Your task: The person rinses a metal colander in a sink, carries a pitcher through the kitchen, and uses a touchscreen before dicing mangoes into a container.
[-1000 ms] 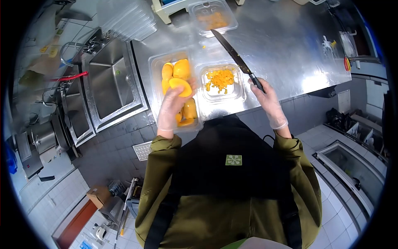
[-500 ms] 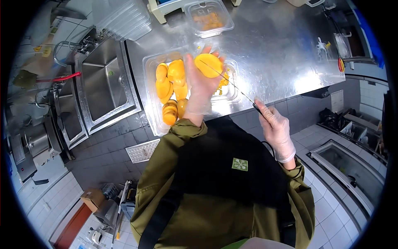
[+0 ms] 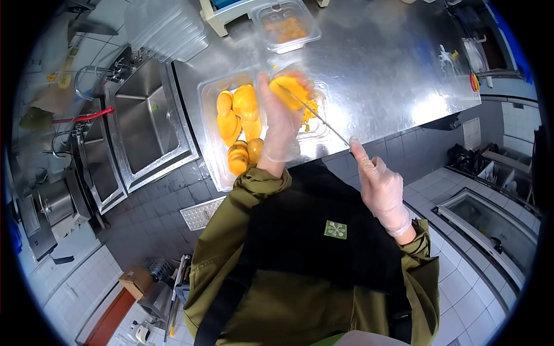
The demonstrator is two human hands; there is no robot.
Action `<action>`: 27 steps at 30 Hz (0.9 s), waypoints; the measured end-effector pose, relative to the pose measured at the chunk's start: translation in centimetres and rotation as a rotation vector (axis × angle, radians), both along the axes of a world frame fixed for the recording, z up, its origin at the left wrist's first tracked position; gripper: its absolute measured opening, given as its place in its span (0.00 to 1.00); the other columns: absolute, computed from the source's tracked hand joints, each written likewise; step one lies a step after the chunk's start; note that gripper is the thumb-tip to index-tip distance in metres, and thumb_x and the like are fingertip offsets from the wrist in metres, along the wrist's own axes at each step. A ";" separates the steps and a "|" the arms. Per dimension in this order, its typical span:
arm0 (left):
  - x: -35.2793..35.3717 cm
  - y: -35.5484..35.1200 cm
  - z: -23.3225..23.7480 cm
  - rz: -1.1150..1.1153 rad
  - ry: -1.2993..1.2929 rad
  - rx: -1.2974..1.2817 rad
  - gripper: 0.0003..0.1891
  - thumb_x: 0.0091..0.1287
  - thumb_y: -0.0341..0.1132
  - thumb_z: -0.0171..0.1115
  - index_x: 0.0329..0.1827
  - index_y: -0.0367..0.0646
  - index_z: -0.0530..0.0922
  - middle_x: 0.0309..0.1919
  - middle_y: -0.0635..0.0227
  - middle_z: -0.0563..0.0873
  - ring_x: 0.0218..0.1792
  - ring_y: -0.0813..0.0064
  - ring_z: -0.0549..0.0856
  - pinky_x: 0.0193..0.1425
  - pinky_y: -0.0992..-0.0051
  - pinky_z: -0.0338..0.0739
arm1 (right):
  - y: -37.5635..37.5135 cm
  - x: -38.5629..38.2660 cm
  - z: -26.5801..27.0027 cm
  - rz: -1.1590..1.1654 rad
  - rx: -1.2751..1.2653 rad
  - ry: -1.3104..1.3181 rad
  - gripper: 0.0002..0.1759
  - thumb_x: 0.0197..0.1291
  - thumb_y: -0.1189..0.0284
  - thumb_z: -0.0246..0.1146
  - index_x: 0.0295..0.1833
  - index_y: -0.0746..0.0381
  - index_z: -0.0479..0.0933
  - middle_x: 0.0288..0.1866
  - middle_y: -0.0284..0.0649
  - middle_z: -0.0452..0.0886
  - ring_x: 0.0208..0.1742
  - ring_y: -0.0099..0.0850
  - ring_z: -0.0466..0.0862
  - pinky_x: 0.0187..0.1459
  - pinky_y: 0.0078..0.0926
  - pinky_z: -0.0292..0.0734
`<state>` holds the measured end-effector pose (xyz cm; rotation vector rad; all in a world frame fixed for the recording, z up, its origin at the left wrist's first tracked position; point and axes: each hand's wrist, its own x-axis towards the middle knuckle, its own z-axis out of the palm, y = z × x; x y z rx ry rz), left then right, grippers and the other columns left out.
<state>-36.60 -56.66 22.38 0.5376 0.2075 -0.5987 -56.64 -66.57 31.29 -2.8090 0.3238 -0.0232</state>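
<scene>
A yellow peeled mango piece [image 3: 295, 86] lies in the palm of my gloved left hand [image 3: 278, 130], whose fingers curl up behind its far edge. My gloved right hand [image 3: 382, 190] is closed around a knife [image 3: 328, 123], index finger stretched along its back; most of the handle is hidden in the hand. The thin blade lies across the mango piece. Under and beside my left hand stands a clear container [image 3: 323, 138] with small diced mango [image 3: 309, 115]. To its left, a larger clear tub [image 3: 214, 167] holds several peeled mango pieces [image 3: 245, 104].
A lidded clear container [image 3: 283, 45] with orange cubes stands at the back of the steel counter [image 3: 381, 75]. Stacked clear tubs [image 3: 164, 29] are at the back left, beside a steel sink [image 3: 144, 130]. The counter's front edge runs close to my apron.
The mango piece now tilts, and the blade sits along its lower right part. My right hand has shifted slightly left and its index finger is straighter. The view has turned a little.
</scene>
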 end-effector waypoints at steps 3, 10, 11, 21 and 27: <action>0.2 0.3 -0.2 0.022 0.010 -0.071 0.30 0.70 0.59 0.31 0.36 0.41 0.73 0.26 0.63 0.75 0.32 0.65 0.74 0.35 0.66 0.69 | -0.2 -0.7 0.4 0.001 -0.015 0.016 0.37 0.48 0.83 0.57 0.67 0.45 0.67 0.20 0.38 0.69 0.15 0.37 0.74 0.18 0.33 0.72; 0.3 1.0 0.6 0.003 -0.077 -0.099 0.29 0.70 0.59 0.34 0.34 0.41 0.73 0.26 0.62 0.75 0.34 0.66 0.76 0.38 0.66 0.69 | -1.3 -2.2 0.9 0.040 0.041 -0.049 0.38 0.46 0.85 0.57 0.66 0.48 0.68 0.19 0.37 0.68 0.13 0.35 0.71 0.16 0.31 0.70; 0.2 0.9 1.0 0.008 -0.066 -0.065 0.29 0.70 0.58 0.33 0.35 0.41 0.73 0.26 0.62 0.75 0.34 0.66 0.75 0.38 0.66 0.69 | -1.2 -2.2 1.0 0.045 0.054 -0.075 0.38 0.46 0.85 0.57 0.66 0.49 0.68 0.19 0.37 0.67 0.13 0.34 0.70 0.16 0.31 0.70; -0.4 0.3 2.1 -0.048 -0.057 -0.090 0.28 0.71 0.58 0.32 0.37 0.42 0.73 0.27 0.64 0.75 0.32 0.67 0.74 0.37 0.67 0.69 | -0.4 -0.6 0.4 0.065 0.099 -0.138 0.38 0.46 0.84 0.58 0.66 0.49 0.68 0.18 0.36 0.66 0.13 0.34 0.70 0.17 0.30 0.70; 0.5 0.8 0.9 -0.038 -0.018 -0.077 0.28 0.71 0.57 0.30 0.35 0.42 0.73 0.26 0.63 0.75 0.30 0.67 0.73 0.35 0.69 0.67 | -0.7 -1.3 0.3 0.057 0.019 -0.034 0.39 0.46 0.84 0.57 0.67 0.48 0.66 0.18 0.38 0.67 0.13 0.35 0.71 0.17 0.32 0.71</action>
